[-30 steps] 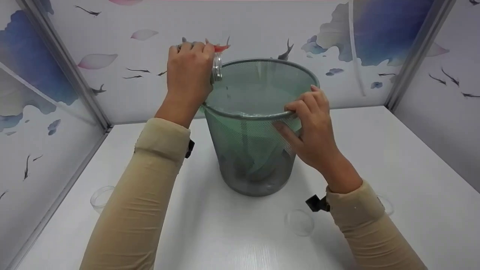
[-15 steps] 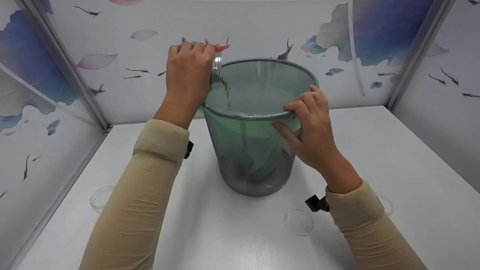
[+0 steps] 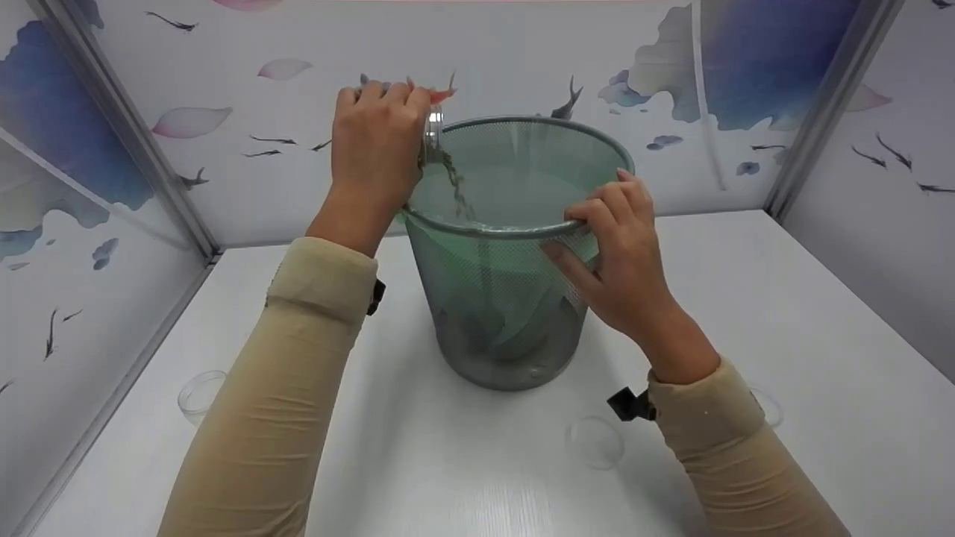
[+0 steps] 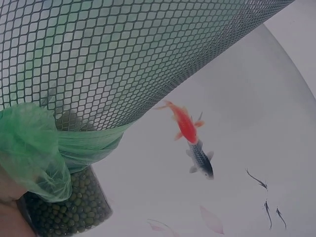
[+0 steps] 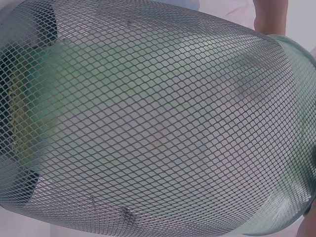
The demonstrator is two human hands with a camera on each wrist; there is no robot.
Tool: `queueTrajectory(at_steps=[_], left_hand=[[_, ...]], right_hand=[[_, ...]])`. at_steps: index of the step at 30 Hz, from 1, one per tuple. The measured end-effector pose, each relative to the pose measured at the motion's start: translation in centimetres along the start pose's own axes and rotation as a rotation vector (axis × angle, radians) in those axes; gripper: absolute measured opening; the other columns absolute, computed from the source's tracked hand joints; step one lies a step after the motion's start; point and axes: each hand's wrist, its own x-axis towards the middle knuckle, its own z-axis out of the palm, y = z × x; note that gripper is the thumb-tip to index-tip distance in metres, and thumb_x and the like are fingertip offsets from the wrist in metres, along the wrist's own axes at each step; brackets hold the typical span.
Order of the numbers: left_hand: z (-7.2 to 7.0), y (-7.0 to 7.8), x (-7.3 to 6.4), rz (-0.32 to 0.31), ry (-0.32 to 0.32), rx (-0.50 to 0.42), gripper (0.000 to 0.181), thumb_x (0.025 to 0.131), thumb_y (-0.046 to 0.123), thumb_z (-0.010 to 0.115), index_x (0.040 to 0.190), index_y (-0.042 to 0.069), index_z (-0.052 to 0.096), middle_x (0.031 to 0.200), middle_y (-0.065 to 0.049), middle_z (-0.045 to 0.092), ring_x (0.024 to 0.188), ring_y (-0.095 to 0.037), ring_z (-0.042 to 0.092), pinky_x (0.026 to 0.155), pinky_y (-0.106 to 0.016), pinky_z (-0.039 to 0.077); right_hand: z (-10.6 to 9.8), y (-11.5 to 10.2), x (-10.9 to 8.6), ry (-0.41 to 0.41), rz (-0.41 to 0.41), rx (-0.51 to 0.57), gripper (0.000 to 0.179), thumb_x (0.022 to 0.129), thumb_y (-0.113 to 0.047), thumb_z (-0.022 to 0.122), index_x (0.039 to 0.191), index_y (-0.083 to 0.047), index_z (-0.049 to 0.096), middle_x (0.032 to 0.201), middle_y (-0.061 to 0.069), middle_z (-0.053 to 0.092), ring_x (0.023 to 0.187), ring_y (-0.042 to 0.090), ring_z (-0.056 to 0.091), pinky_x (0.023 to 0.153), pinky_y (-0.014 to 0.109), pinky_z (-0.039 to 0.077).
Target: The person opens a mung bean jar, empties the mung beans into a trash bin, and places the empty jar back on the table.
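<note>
My left hand (image 3: 379,149) grips a clear jar (image 3: 433,134), tipped on its side over the left rim of a grey mesh bin (image 3: 507,328). Green mung beans (image 3: 453,179) stream from its mouth into the bin. Through the jar's wall, more mung beans (image 4: 74,210) show in the left wrist view. A thin green bag (image 4: 29,143) lines the bin and folds over its rim. My right hand (image 3: 623,246) holds the rim at the front right, fingers over the top and thumb outside. In the right wrist view, yellowish-green matter (image 5: 19,118) shows dimly through the mesh at the bottom.
On the white table (image 3: 448,477) lies a clear round lid (image 3: 595,443) in front of the bin. A clear round container (image 3: 200,395) is partly behind the left sleeve, and another clear round piece (image 3: 772,406) beside the right sleeve. Printed panels (image 3: 492,45) enclose the table.
The flow of mung beans from the jar has grown from a few falling ones to a thicker, longer stream. Both hands and the bin stay nearly in place.
</note>
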Motion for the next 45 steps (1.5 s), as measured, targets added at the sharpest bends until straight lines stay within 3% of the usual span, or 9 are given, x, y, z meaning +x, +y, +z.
queueTrajectory(at_steps=[14,45], left_hand=[[0.12,0.03,-0.03,0.021,0.007,0.007,0.032,0.097,-0.002,0.07,0.129,0.0,0.068,0.128,-0.018,0.073,0.116,-0.04,0.067,0.097,-0.052,0.052],[0.12,0.19,-0.03,0.022,-0.011,0.05,0.035,0.097,-0.003,0.071,0.132,0.002,0.068,0.121,-0.015,0.073,0.113,-0.037,0.066,0.096,-0.05,0.051]], right_hand=[[0.07,0.02,0.0,0.013,-0.007,0.01,0.04,0.107,-0.042,0.064,0.108,-0.002,0.062,0.095,0.014,0.053,0.099,0.035,0.046,0.123,0.066,0.023],[0.06,-0.05,-0.03,0.011,-0.002,0.011,0.043,0.108,-0.046,0.062,0.107,-0.002,0.062,0.094,0.013,0.052,0.097,0.035,0.045,0.123,0.065,0.022]])
